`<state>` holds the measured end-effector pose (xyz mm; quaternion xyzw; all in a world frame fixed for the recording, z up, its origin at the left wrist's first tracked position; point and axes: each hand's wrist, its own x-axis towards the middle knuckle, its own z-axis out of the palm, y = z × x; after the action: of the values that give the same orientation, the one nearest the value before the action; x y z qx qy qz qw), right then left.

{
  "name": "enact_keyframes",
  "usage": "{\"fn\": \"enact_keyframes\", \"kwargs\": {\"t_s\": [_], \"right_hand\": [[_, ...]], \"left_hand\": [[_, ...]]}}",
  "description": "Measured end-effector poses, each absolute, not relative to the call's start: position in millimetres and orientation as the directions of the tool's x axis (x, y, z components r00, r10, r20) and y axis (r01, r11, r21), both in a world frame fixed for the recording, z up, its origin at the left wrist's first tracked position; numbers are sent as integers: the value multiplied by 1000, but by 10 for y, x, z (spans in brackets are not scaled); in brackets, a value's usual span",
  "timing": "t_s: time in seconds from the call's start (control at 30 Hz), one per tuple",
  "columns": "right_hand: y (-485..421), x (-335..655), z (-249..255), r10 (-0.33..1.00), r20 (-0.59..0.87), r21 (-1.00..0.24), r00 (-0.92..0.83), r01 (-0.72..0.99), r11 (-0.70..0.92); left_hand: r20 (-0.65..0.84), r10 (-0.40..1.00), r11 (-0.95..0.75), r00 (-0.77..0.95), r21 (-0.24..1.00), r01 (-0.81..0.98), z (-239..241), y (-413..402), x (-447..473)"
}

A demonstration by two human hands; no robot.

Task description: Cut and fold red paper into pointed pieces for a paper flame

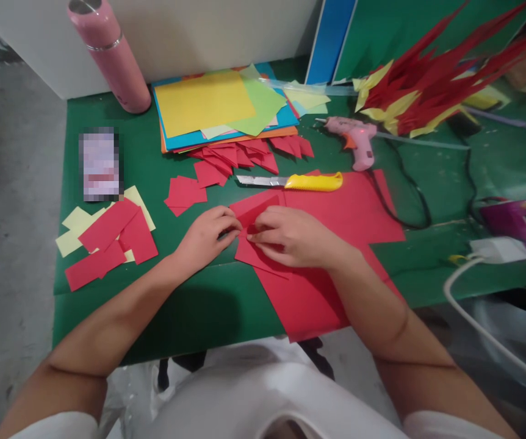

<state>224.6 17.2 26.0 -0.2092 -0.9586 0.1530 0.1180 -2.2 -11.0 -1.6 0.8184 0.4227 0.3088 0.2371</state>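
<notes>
Red paper (257, 209), hands (290, 236) at edge, cutter (291, 182) near

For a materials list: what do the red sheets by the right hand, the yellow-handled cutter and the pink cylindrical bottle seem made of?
Flat red sheets: matte paper or thin card; even colour, crisp edges.
Yellow-handled cutter: handle probably smooth plastic, solidly coloured; blade looks like metal, grey and reflective.
Pink cylindrical bottle: satin coating, possibly over metal, given the silvery ring.
</notes>
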Motion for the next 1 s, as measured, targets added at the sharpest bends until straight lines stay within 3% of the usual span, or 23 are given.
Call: {"fn": "enact_keyframes", "kwargs": {"t_s": [0.17, 0.37, 0.47, 0.63, 0.73, 0.83, 1.0], "right_hand": [[194, 2268, 251, 428, 180, -378, -885, 340, 861], [202, 2263, 223, 452, 184, -378, -873, 362, 852], [211, 2265, 219, 449, 199, -383, -871, 353, 854], [224, 2284, 231, 419, 224, -320, -880, 340, 884], [233, 2263, 232, 500, 283, -282, -818, 428, 859], [256, 2207, 194, 599, 331, -338, -730, 501, 797], [291, 2164, 93, 629, 298, -437, -718, 483, 759]], "left_hand": [[322, 818, -568, 476, 586, 578, -44, -132, -5], [359, 734, -676, 577, 304, 671, 18, -195, 12], [327, 707, -703, 627, 229, 673, 74, -218, 11], [323, 732, -677, 600, 239, 696, 99, -215, 1], [343, 721, -689, 602, 261, 676, 71, -186, -17], [365, 698, -712, 616, 256, 654, 39, -158, -33], [395, 697, -707, 598, 239, 666, 8, -146, -33]]}}
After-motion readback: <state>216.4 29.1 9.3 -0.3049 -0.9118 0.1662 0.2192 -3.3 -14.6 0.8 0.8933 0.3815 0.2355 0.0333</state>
